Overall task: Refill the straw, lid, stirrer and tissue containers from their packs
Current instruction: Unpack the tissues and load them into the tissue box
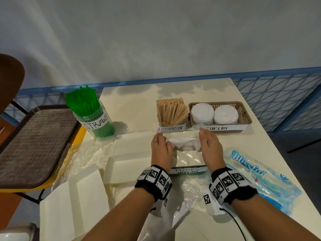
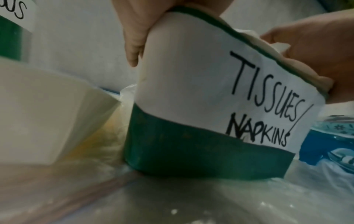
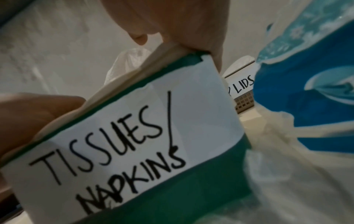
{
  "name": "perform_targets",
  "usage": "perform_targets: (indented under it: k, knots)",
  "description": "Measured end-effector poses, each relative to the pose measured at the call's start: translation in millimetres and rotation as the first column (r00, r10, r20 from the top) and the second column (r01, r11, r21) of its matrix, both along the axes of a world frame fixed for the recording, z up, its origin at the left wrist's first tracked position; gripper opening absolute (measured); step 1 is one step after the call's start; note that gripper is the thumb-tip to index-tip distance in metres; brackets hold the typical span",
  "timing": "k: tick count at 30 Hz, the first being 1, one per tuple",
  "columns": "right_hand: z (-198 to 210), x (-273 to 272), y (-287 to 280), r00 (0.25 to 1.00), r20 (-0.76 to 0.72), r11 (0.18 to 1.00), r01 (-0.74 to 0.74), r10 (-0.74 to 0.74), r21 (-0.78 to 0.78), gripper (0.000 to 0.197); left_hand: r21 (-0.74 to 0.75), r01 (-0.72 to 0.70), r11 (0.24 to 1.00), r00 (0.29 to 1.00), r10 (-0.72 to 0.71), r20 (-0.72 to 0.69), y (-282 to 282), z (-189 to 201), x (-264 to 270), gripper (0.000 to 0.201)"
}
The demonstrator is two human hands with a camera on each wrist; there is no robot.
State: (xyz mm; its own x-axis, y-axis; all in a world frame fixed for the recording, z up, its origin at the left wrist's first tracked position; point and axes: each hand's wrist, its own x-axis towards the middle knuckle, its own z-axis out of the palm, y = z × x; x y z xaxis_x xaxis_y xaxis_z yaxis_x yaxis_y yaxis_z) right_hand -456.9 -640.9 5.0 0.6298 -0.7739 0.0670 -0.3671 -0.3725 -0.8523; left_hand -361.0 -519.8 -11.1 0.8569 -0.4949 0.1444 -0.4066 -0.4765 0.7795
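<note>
A green container (image 1: 187,170) labelled TISSUES/NAPKINS stands on the table in front of me, and it fills the left wrist view (image 2: 191,91) and the right wrist view (image 3: 134,136). A bunch of white tissues (image 1: 182,142) sits in its top, between my hands. My left hand (image 1: 161,145) curls its fingers round the left end of the tissues, and its thumb (image 2: 134,50) lies down the container's side. My right hand (image 1: 208,143) presses its straight fingers against the right end. The straws jar (image 1: 92,115), stirrers holder (image 1: 172,112) and cup lids basket (image 1: 243,119) stand behind.
A blue Blissful tissue pack (image 1: 260,180) lies to the right. Crumpled clear plastic (image 1: 83,153) and open white boxes (image 1: 83,197) cover the table's left and near side. A brown tray (image 1: 34,145) rests on a yellow chair at the left. A blue railing (image 1: 278,94) runs behind.
</note>
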Motion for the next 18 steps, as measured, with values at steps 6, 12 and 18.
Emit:
perform_targets:
  k: [6,12,18]
  knots:
    - [-3.2,2.7,0.1,0.999,-0.032,1.000,0.002,-0.003,-0.011,0.043,-0.023,-0.007,1.000,1.000,0.007,-0.016,0.6,0.4,0.1,0.028]
    - [-13.3,-4.2,-0.5,0.979,-0.189,0.986,-0.098,0.072,-0.134,0.051,0.039,0.024,0.999,0.999,-0.023,-0.033,4.8,-4.9,-3.6,0.048]
    - [-25.5,-9.0,1.5,0.925,-0.355,0.954,-0.220,0.137,-0.206,0.084,0.168,0.170,0.971,0.985,-0.174,0.014,12.6,-12.3,-0.7,0.079]
